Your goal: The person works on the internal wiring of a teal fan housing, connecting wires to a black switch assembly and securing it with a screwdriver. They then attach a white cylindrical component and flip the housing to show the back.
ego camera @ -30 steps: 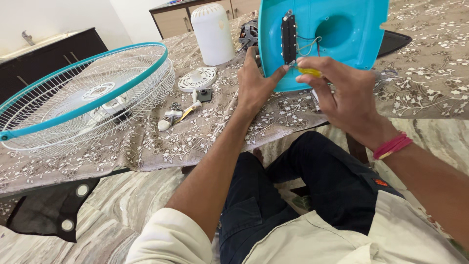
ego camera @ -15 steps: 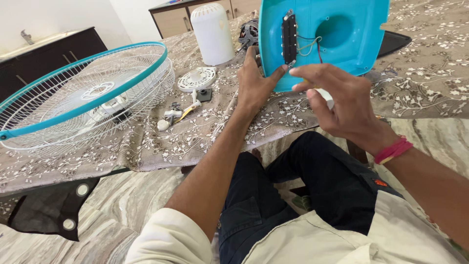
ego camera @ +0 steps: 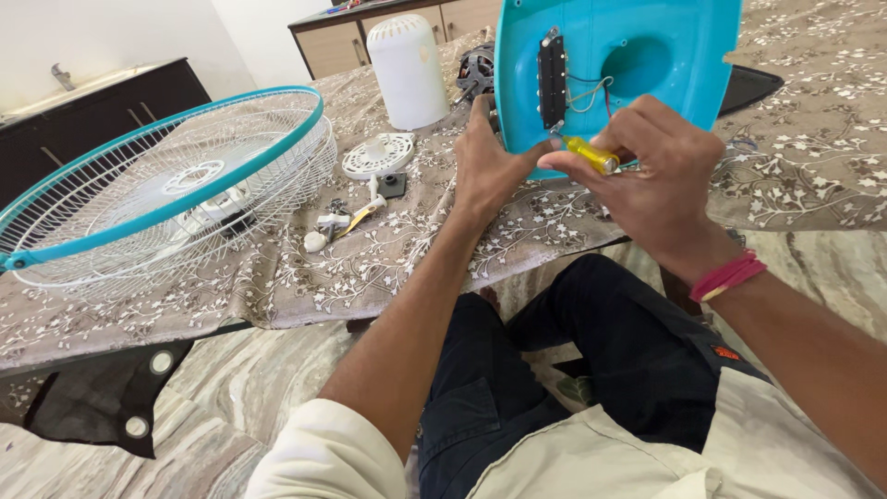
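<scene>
**Screwdriver at the turquoise fan housing**

On the worktop (ego camera: pixel 554 231), under a floral-patterned cloth, a turquoise fan housing (ego camera: pixel 665 46) stands tilted on edge, hollow side toward the person. Left hand (ego camera: pixel 490 171): grip clenched on the housing's lower left edge, thumb out along the rim. Right hand (ego camera: pixel 661 180): fingers pinched round a yellow-handled screwdriver (ego camera: pixel 591 154), its tip at the foot of a black switch block (ego camera: pixel 552 81) fixed inside the housing. Thin wires (ego camera: pixel 591 92) run from the block toward the round recess. Pink band on the right wrist.

Left of the hands: white cylindrical cover (ego camera: pixel 407 69) upright, small motor (ego camera: pixel 476 69) just behind it, white round slotted disc (ego camera: pixel 379 155) lying flat, small loose parts (ego camera: pixel 342 222) nearby. Farther left, a white wire fan guard with turquoise rim (ego camera: pixel 157 194) lies on the cloth, well apart from the housing.
</scene>
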